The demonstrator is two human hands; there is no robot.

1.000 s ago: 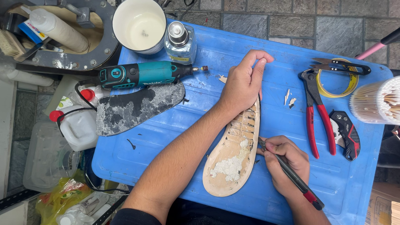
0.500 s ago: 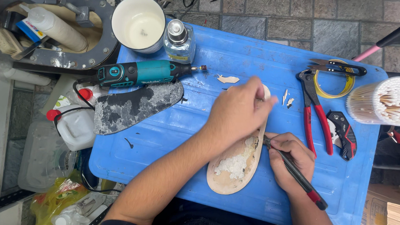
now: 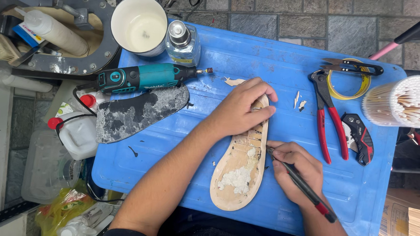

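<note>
1. Tan and ribbed, the shoe sole (image 3: 241, 173) lies in the middle of the blue counter (image 3: 250, 53), toe away from you, with white crumbs of old glue in its heel part.
2. Your left hand (image 3: 241, 107) lies flat over the toe end and presses it down; the fingers are spread, not closed around anything.
3. Your right hand (image 3: 295, 171) grasps a thin black-and-red hand tool (image 3: 306, 188) like a pen, its tip at the right edge of the sole.
4. I think the tip may slip off the hard rib and run toward your left fingers, because they lie near its line.
5. If the left hand presses only the toe, the heel can turn on the smooth plastic.
6. The red pliers (image 3: 330, 116) lie just beside your right hand.
</note>
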